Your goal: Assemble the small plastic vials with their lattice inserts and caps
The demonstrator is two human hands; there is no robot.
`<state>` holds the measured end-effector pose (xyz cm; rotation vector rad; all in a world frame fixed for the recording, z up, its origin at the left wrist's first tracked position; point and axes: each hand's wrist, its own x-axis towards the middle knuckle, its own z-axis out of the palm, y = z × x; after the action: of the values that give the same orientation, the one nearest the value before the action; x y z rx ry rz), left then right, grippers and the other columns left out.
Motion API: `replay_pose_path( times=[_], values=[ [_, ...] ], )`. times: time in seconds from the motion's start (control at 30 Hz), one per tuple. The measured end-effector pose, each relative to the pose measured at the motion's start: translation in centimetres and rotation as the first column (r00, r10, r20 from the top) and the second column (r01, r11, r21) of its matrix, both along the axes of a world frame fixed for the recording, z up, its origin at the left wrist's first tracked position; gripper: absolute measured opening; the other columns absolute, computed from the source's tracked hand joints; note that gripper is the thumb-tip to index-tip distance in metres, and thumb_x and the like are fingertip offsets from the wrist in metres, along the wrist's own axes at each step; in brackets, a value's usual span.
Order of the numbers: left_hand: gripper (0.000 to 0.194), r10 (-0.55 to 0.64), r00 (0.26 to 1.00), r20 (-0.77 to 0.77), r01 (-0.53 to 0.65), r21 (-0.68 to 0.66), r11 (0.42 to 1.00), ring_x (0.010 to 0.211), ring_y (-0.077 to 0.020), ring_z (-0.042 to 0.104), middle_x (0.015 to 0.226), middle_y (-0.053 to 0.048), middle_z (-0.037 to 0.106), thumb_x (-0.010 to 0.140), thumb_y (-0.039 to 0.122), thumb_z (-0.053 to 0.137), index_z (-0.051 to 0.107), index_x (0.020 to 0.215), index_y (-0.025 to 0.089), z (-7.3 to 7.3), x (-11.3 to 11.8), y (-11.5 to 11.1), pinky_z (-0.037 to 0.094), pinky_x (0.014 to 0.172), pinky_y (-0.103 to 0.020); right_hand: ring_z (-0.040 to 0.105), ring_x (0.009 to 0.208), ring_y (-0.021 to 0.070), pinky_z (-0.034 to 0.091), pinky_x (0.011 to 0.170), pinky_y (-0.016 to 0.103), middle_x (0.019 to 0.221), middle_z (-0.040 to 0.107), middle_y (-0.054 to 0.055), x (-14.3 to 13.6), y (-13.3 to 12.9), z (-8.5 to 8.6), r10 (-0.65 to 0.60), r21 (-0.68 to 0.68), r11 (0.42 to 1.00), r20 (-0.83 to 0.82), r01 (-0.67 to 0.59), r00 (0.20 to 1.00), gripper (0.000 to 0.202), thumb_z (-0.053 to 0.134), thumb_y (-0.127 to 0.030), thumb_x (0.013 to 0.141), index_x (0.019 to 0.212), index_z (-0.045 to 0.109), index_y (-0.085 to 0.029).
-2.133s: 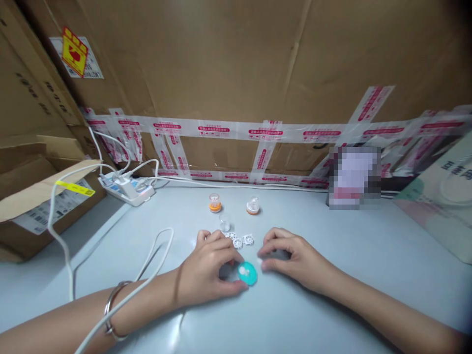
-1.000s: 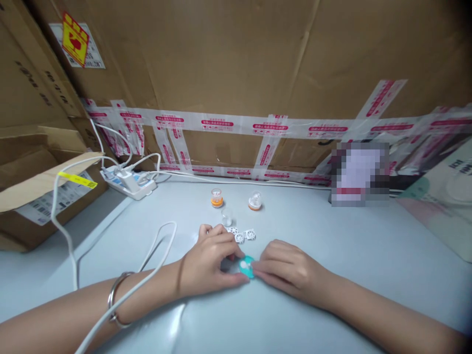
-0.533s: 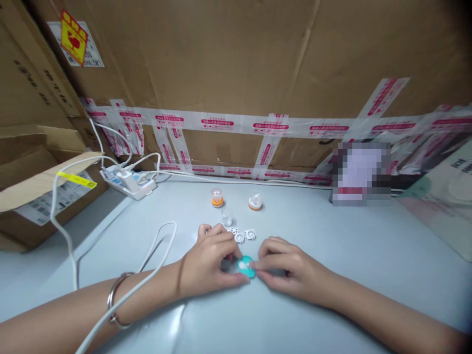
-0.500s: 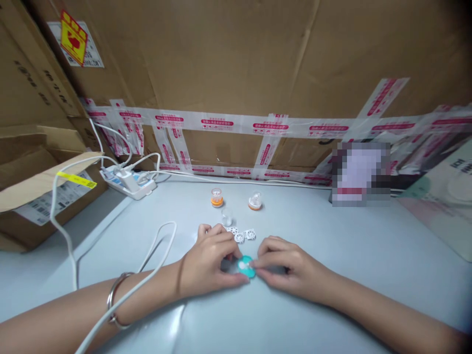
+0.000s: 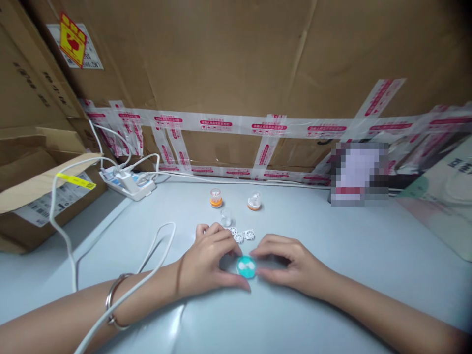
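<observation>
Head view: compared with half a second earlier, the right hand (image 5: 291, 265) has eased slightly back from the teal disc (image 5: 246, 267), so the disc's round face now shows whole, with two pale patches on it where before a fingertip covered part of it. The left hand (image 5: 208, 263) has stayed in place, and the parts behind have not moved.

The teal disc is small, flat, round and smooth, apparently plastic, and lies on the pale, slightly glossy table (image 5: 332, 236) between the two hands. The left hand curls around its left side, thumb under the near edge and forefinger at the far edge, pinching it. The right hand is loosely curled with thumb and forefinger tips just beside the disc's right edge; whether they touch it cannot be told.

Just behind the left hand's fingers lie several small white openwork wheels (image 5: 243, 235), and beyond them a small clear cup (image 5: 226, 216). Farther back stand two clear caps on orange bases (image 5: 216, 197), well apart from the hands. A metal bangle (image 5: 114, 300) circles the left wrist, with a white cable (image 5: 155, 246) looping across the forearm. Taped brown cardboard (image 5: 236, 64) walls the back.
</observation>
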<state>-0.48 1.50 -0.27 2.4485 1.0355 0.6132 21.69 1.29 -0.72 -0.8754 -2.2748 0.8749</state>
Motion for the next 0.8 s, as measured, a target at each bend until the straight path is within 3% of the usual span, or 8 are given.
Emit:
replay_pose_path(
  times=[0.13, 0.27, 0.47, 0.63, 0.8],
  values=[
    [0.027, 0.002, 1.0, 0.003, -0.002, 0.015, 1.0, 0.082, -0.0168, 0.046, 0.078, 0.002, 0.059, 0.074, 0.047, 0.065, 0.061, 0.084, 0.021, 0.3, -0.1, -0.2, 0.021, 0.073, -0.032, 0.058, 0.079, 0.0163, 0.048, 0.071, 0.027, 0.083, 0.061, 0.006, -0.3, -0.1, 0.0, -0.034, -0.006, 0.999, 0.062, 0.034, 0.997, 0.028, 0.07, -0.03, 0.072, 0.095, 0.066, -0.017],
    [0.02, -0.004, 1.0, -0.015, 0.005, 0.015, 1.0, 0.082, -0.0167, 0.046, 0.077, 0.001, 0.059, 0.077, 0.04, 0.064, 0.061, 0.083, 0.021, 0.2, 0.1, -0.4, 0.022, 0.073, -0.032, 0.058, 0.08, 0.0165, 0.047, 0.072, 0.028, 0.083, 0.06, 0.005, -0.6, -0.3, 0.0, -0.062, -0.014, 0.998, 0.078, 0.063, 0.995, 0.026, 0.07, -0.029, 0.072, 0.095, 0.067, -0.018],
    [0.028, -0.005, 0.999, -0.034, 0.007, 0.066, 0.998, 0.082, -0.0183, 0.047, 0.081, -0.001, 0.06, 0.074, 0.045, 0.065, 0.061, 0.087, 0.021, 1.2, -0.6, -0.1, 0.025, 0.075, -0.033, 0.057, 0.079, 0.016, 0.047, 0.071, 0.027, 0.083, 0.059, 0.004, -0.5, -0.3, -0.2, -0.058, -0.001, 0.998, 0.066, 0.058, 0.996, 0.025, 0.069, -0.03, 0.072, 0.094, 0.066, -0.018],
    [0.031, -0.018, 0.998, -0.054, 0.024, 0.109, 0.994, 0.084, -0.0197, 0.047, 0.089, -0.004, 0.056, 0.071, 0.037, 0.066, 0.054, 0.093, 0.019, 2.7, -2.8, 1.8, 0.032, 0.075, -0.032, 0.057, 0.081, 0.0178, 0.047, 0.073, 0.029, 0.086, 0.059, 0.006, -0.4, -0.2, -0.3, -0.06, 0.003, 0.998, 0.089, 0.06, 0.994, 0.039, 0.073, -0.036, 0.067, 0.099, 0.064, -0.017],
    [0.039, -0.08, 0.991, -0.104, 0.081, 0.007, 0.997, 0.081, -0.0189, 0.048, 0.089, -0.005, 0.053, 0.066, 0.036, 0.067, 0.052, 0.097, 0.017, 2.1, -4.2, 3.3, 0.039, 0.074, -0.031, 0.056, 0.084, 0.0185, 0.046, 0.076, 0.03, 0.09, 0.058, 0.008, -0.4, -0.2, -0.1, -0.058, -0.029, 0.998, 0.106, 0.062, 0.993, 0.045, 0.074, -0.037, 0.065, 0.103, 0.063, -0.014]
  ],
)
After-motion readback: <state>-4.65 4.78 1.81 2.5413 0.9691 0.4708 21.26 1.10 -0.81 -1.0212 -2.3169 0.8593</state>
